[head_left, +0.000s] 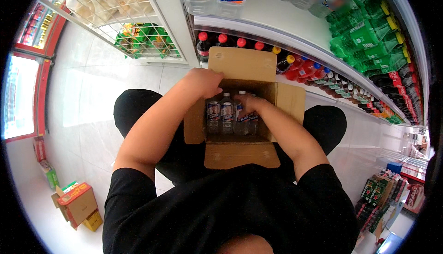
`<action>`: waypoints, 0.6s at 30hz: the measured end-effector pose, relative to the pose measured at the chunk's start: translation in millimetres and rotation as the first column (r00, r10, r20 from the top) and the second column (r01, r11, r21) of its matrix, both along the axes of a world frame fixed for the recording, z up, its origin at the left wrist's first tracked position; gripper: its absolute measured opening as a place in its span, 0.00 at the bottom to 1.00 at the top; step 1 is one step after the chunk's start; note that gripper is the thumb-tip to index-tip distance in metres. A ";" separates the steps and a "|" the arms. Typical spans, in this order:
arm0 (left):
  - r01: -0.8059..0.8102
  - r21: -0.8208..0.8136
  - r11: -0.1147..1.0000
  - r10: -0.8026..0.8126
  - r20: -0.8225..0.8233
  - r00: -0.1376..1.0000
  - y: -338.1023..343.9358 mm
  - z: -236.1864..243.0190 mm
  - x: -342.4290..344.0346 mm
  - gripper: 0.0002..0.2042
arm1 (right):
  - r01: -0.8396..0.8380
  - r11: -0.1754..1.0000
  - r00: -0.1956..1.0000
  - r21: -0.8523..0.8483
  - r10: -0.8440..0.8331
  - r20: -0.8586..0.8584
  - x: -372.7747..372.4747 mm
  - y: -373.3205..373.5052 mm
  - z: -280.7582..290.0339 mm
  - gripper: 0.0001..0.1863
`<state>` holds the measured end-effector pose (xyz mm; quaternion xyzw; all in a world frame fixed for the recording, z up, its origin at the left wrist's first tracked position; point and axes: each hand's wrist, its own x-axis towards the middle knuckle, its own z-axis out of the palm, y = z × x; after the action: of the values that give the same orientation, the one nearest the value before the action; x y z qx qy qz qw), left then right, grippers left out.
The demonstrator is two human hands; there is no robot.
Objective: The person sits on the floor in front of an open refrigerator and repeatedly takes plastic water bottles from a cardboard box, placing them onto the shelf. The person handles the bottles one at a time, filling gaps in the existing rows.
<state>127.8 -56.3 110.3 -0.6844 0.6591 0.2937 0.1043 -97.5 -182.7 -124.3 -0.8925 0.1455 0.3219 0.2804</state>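
Note:
An open cardboard box stands between my knees, its flaps folded outward. Inside it are several clear plastic bottles with white caps and printed labels, upright in the lower part. My left hand is closed over the box's far left corner, its fingers curled at the rim. Reaching in from the right, my right hand has its fingers around the upper part of a bottle; it is slightly blurred and covers part of that bottle.
Ahead, a shelf carries clear bottles and green bottles. Dark and red drinks line the level below. A wire rack with bagged goods stands at the far left. Cartons sit lower left, stacked packs lower right.

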 end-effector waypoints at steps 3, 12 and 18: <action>-0.003 0.025 1.000 0.003 0.009 1.000 -3.6 3.5 -4.3 0.24 | 0.025 0.999 0.997 0.030 -0.023 -0.071 -0.1 -5.2 3.1 0.60; -0.035 -0.023 0.999 0.036 0.050 0.998 0.4 -11.2 -2.4 0.21 | -0.019 0.995 0.973 -0.098 -0.004 -0.232 22.3 4.1 31.8 0.59; -0.028 -0.001 1.000 0.028 0.024 0.999 -1.0 -10.7 -1.7 0.25 | 0.006 1.000 0.975 -0.030 -0.013 -0.223 17.7 -5.4 -2.6 0.59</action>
<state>126.2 -57.3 99.6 -0.6971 0.6483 0.2868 0.1077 -79.8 -188.2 -127.0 -0.8540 0.1849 0.4166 0.2509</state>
